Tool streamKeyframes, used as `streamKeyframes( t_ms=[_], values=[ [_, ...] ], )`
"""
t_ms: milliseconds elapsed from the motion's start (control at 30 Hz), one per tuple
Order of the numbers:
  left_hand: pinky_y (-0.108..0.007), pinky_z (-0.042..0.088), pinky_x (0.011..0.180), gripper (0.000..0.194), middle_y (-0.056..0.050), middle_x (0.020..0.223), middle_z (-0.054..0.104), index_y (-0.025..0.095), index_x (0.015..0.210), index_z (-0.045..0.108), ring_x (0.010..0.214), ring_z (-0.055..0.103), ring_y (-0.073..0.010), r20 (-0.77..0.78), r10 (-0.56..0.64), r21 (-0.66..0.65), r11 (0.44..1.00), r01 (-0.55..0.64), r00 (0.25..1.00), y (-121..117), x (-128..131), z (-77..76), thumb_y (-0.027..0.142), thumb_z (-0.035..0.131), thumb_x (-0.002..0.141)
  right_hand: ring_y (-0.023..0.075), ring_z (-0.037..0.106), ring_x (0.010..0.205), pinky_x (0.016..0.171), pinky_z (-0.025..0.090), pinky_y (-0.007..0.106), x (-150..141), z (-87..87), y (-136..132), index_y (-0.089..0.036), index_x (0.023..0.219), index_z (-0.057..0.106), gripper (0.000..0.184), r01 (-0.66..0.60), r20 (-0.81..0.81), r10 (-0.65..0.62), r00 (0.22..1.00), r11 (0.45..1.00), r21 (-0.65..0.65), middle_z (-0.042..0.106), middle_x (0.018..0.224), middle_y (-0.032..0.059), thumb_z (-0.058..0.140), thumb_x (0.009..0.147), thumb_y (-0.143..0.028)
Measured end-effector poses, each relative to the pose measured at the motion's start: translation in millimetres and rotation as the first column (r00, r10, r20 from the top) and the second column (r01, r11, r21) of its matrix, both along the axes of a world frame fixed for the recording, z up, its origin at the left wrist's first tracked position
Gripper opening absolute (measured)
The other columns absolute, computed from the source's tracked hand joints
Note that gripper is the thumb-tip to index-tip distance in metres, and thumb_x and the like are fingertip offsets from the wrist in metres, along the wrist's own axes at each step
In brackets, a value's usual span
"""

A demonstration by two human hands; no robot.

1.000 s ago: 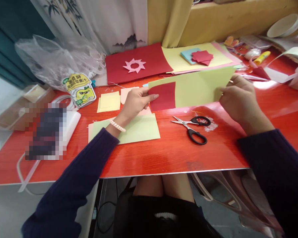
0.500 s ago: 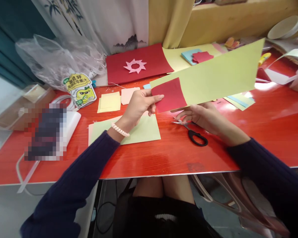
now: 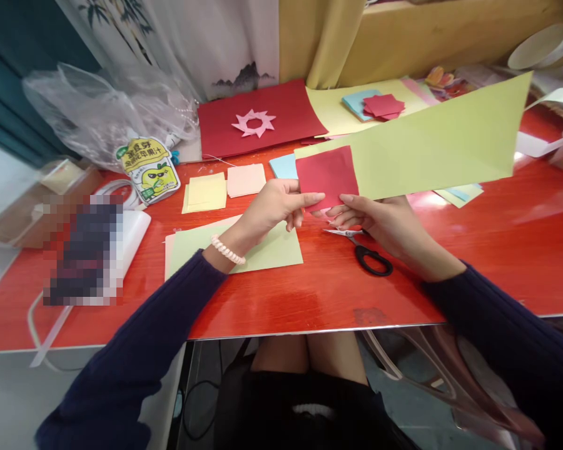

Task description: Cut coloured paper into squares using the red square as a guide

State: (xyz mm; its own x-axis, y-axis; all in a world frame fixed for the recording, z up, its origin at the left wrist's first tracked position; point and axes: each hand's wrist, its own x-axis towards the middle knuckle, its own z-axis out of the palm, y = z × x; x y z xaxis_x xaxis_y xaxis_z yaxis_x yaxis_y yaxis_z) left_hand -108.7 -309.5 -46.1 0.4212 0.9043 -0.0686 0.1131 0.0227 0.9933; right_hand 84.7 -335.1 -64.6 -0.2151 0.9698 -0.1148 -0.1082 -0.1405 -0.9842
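Note:
A square of red paper (image 3: 327, 178) lies against the left end of a long light-green sheet (image 3: 436, 147), both raised over the table. My left hand (image 3: 281, 203) pinches the two at the square's left edge, thumb on the red side. At the square's lower right corner, my right hand (image 3: 385, 228) grips them with its thumb in front and fingers behind. Below the right hand, black-handled scissors (image 3: 373, 259) rest on the table, blades partly open. Under my left wrist lies a stack of pale green paper (image 3: 272, 247).
Yellow paper squares (image 3: 206, 192), pink squares (image 3: 246, 179) and a blue piece (image 3: 283, 166) lie on the red table (image 3: 263, 306). Behind are a pink folded ring (image 3: 241, 124) on dark red sheets, small red squares (image 3: 383, 106), and a plastic bag (image 3: 107, 112). A white box-like object (image 3: 134, 237) sits left.
The red square and green sheet have shifted slightly right. My right thumb has come from the sheet's lower edge onto the red square's lower corner.

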Motion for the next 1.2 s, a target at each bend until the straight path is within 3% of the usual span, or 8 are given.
streamKeyframes(
  t_ms=[167, 333, 500, 733, 933, 1133, 1200],
  values=[
    [-0.019, 0.034, 0.038, 0.032, -0.005, 0.059, 0.066, 0.013, 0.061, 0.06, 0.038, 0.048, -0.0043, -0.031, 0.012, 0.021, 1.0, -0.011, 0.999, -0.2, -0.9, -2.1, 0.039, 0.069, 0.078, 0.0144, 0.069, 0.067, 0.066, 0.056, 0.025, 0.4, 0.0, -1.6, -0.02, 0.069, 0.074, 0.022, -0.019, -0.004, 0.02, 1.0, 1.0, 0.003, 0.074, 0.076, 0.0046, 0.069, 0.079, -0.038],
    [-0.019, 0.035, 0.038, 0.029, -0.008, 0.071, 0.071, 0.013, 0.066, 0.063, 0.039, 0.048, -0.0032, -0.017, -0.009, 0.022, 1.0, 0.009, 1.0, 0.7, -2.2, -3.5, 0.038, 0.069, 0.078, 0.0139, 0.069, 0.067, 0.066, 0.057, 0.024, 0.5, 0.7, -2.3, -0.019, 0.07, 0.074, 0.021, -0.022, -0.017, 0.022, 1.0, 1.0, -0.005, 0.074, 0.075, 0.0044, 0.068, 0.08, -0.037],
    [-0.019, 0.035, 0.037, 0.026, -0.006, 0.064, 0.068, 0.012, 0.065, 0.064, 0.039, 0.048, -0.0036, -0.005, -0.008, 0.005, 1.0, 0.008, 1.0, -1.2, -0.6, 0.2, 0.034, 0.07, 0.077, 0.0136, 0.069, 0.067, 0.066, 0.057, 0.023, 0.2, 1.3, -2.9, -0.02, 0.07, 0.075, 0.019, -0.027, -0.029, 0.028, 0.999, 1.0, 0.001, 0.074, 0.075, 0.0035, 0.069, 0.08, -0.036],
    [-0.018, 0.037, 0.037, 0.021, -0.008, 0.076, 0.072, 0.012, 0.075, 0.066, 0.041, 0.05, -0.0034, 0.019, -0.018, -0.024, 1.0, 0.019, 1.0, -1.6, -0.2, 1.4, 0.032, 0.07, 0.078, 0.0147, 0.069, 0.069, 0.067, 0.056, 0.026, 0.8, 1.2, -3.0, -0.021, 0.068, 0.074, 0.023, -0.033, 0.007, 0.033, 0.999, 0.999, 0.008, 0.074, 0.078, 0.0047, 0.068, 0.08, -0.039],
    [-0.023, 0.051, 0.048, 0.027, -0.006, 0.068, 0.069, 0.013, 0.076, 0.064, 0.052, 0.061, -0.0108, 0.046, -0.043, -0.079, 0.996, 0.047, 0.998, -4.7, 4.1, -2.5, 0.039, 0.069, 0.078, 0.0162, 0.069, 0.07, 0.07, 0.057, 0.028, -0.5, 1.8, -6.0, -0.021, 0.069, 0.074, 0.025, -0.058, 0.064, 0.057, 0.996, 0.998, 0.013, 0.073, 0.076, 0.0039, 0.068, 0.078, -0.043],
    [-0.021, 0.052, 0.05, 0.027, -0.005, 0.068, 0.068, 0.013, 0.072, 0.066, 0.059, 0.064, -0.0123, 0.024, -0.048, 0.06, 0.997, 0.046, 0.999, -11.6, 8.3, -2.2, 0.039, 0.066, 0.08, 0.017, 0.068, 0.08, 0.08, 0.054, 0.031, 0.0, 1.1, -11.4, -0.027, 0.075, 0.075, 0.028, -0.111, 0.261, 0.069, 0.963, 0.982, 0.15, 0.073, 0.084, 0.0013, 0.06, 0.084, -0.049],
    [-0.022, 0.053, 0.051, 0.025, -0.005, 0.071, 0.07, 0.014, 0.074, 0.066, 0.061, 0.065, -0.0127, 0.0, -0.014, 0.126, 0.992, 0.014, 1.0, -13.0, 9.1, -2.6, 0.038, 0.067, 0.079, 0.0165, 0.067, 0.084, 0.085, 0.051, 0.03, -0.5, 1.8, -13.1, -0.029, 0.078, 0.075, 0.03, -0.112, 0.314, 0.062, 0.947, 0.983, 0.143, 0.073, 0.087, 0.0, 0.057, 0.085, -0.052]
  ],
)
